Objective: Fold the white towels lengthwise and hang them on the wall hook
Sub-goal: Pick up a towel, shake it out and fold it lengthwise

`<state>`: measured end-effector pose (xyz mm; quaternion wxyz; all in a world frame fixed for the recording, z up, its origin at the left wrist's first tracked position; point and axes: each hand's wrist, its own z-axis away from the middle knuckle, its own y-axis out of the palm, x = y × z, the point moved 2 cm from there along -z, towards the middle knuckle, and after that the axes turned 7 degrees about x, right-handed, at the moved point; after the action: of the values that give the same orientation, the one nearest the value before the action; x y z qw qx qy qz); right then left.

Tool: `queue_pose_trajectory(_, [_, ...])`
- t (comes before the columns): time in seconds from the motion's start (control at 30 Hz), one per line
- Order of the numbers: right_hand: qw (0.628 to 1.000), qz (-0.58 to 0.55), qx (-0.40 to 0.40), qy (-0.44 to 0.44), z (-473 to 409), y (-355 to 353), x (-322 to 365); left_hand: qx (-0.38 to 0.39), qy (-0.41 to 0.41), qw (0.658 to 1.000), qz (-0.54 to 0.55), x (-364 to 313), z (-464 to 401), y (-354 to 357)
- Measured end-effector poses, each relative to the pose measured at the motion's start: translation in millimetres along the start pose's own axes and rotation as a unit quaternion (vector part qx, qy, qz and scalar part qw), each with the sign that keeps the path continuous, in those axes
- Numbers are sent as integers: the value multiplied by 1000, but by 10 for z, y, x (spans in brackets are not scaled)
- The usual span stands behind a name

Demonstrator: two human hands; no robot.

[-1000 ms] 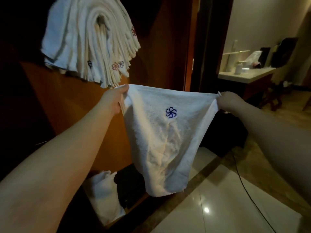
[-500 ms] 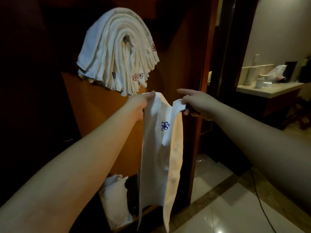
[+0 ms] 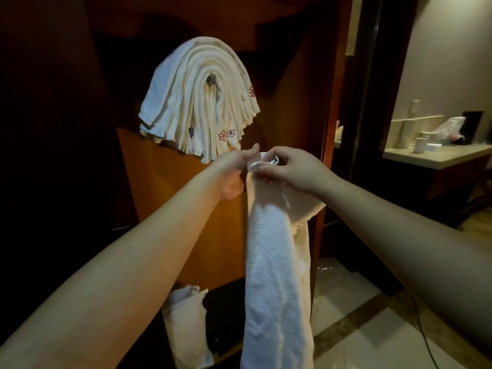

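Left hand [image 3: 231,173] and right hand [image 3: 288,170] together at frame centre, fingers curled, pinching the top corners of 1 white towel [image 3: 274,275] that hung down toward the lower edge. Judged risk: corners slipping during regrip, undoing the fold. Above left, wall hook [image 3: 211,79] buried under a thick stack of hung towels [image 3: 197,102]; 1 more might slide off.

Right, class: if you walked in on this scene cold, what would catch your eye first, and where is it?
First, the thick fan of white towels draped over a wall hook on the wooden panel, upper centre. Just below it, the left hand and right hand meet, pinching the top corners of a folded white towel that hangs down in a long strip toward the tiled floor.
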<state>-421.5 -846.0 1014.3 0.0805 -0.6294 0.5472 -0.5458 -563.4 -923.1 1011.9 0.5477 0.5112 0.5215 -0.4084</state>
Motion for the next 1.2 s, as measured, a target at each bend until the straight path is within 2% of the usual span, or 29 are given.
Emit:
queue_pose_trajectory(0.13, [999,10,-36,-21,71,-9,137,28,9,999,-24,-44,81,19])
queue_pose_trajectory(0.37, [994,50,-84,-42,160,-10,206,31,32,994,-101,-120,222,187])
queue_pose_trajectory(0.47, [991,40,-119,-47,176,-25,222,64,30,991,-115,-176,293,255])
queue_pose_trajectory(0.67, [989,71,-124,-27,169,-120,262,104,37,974,-196,-185,399,220])
queue_pose_trajectory(0.83, [987,143,-36,69,121,-155,166,66,-6,965,-253,-104,419,150])
queue_pose_trajectory(0.9, [991,95,17,90,147,-168,85,50,-8,971,-234,-67,406,136])
queue_pose_trajectory(0.97, [992,0,83,95,208,-173,-3,34,-7,976,-216,-48,379,124])
queue_pose_trajectory(1.07, [978,-98,154,97,287,-147,-145,24,-7,983,-183,-57,366,115])
queue_pose_trajectory(1.13, [977,-60,173,106,327,-105,-235,17,-6,984,-178,-80,373,92])
queue_pose_trajectory(1.2, [970,28,208,121,378,-43,-333,-1,5,984,-178,-122,379,55])
